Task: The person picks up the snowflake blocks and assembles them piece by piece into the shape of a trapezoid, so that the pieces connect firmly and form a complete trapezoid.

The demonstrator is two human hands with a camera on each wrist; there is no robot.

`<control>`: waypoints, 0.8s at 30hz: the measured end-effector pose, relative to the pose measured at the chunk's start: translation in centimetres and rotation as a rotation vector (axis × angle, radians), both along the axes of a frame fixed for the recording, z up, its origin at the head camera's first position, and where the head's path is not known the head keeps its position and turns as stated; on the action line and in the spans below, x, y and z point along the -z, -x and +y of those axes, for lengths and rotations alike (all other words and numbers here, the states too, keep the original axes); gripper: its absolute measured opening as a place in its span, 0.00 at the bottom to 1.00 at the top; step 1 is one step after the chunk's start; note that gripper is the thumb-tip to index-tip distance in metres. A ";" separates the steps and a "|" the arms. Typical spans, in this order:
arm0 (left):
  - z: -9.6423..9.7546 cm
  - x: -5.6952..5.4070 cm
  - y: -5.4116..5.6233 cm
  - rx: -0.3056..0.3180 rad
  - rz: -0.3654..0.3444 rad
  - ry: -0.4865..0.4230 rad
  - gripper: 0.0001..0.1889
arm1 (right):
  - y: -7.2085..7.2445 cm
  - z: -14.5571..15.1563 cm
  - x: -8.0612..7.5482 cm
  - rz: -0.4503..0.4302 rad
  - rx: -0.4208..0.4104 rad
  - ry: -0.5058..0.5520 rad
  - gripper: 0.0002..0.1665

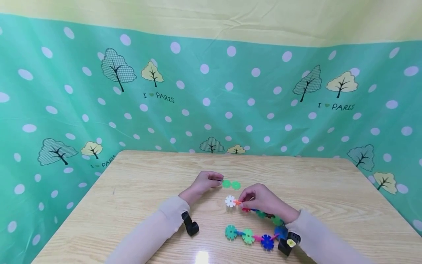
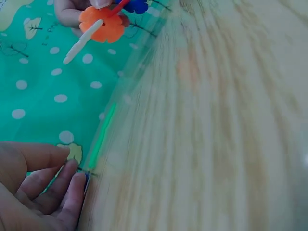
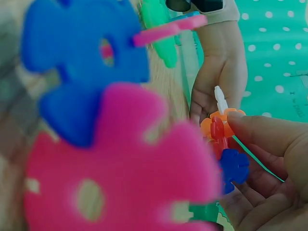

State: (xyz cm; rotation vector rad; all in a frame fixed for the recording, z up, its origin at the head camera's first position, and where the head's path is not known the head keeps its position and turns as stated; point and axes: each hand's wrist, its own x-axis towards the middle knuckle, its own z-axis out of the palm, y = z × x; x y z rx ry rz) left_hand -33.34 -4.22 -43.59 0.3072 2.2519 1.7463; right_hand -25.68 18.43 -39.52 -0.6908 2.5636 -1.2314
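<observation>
My right hand [image 1: 260, 200] pinches an orange notched plastic disc [image 3: 207, 127] in a chain of linked discs. A white disc [image 1: 230, 201] ends this chain on the left; red [image 3: 218, 134] and blue [image 3: 235, 168] discs follow on the other side. The chain's middle passes partly hidden beneath the right hand and wrist. My left hand [image 1: 206, 181] rests low by the table's far part, its fingers loosely bent, beside two loose green discs [image 1: 236, 185]. A bit of blue [image 2: 87, 181] shows behind its fingertips; I see no piece gripped there.
The chain curves back along the front, with teal [image 1: 230, 232], green [image 1: 248, 236] and blue [image 1: 267, 242] discs lying near the right forearm. Black wrist cameras [image 1: 191, 226] sit on both sleeves. A dotted green curtain [image 1: 184, 121] hangs behind the wooden table [image 1: 148, 172].
</observation>
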 end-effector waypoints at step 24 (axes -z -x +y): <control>0.0 0.0 1.4 -0.111 0.172 0.205 0.16 | 2.2 0.3 -1.1 -0.165 -0.140 0.010 0.29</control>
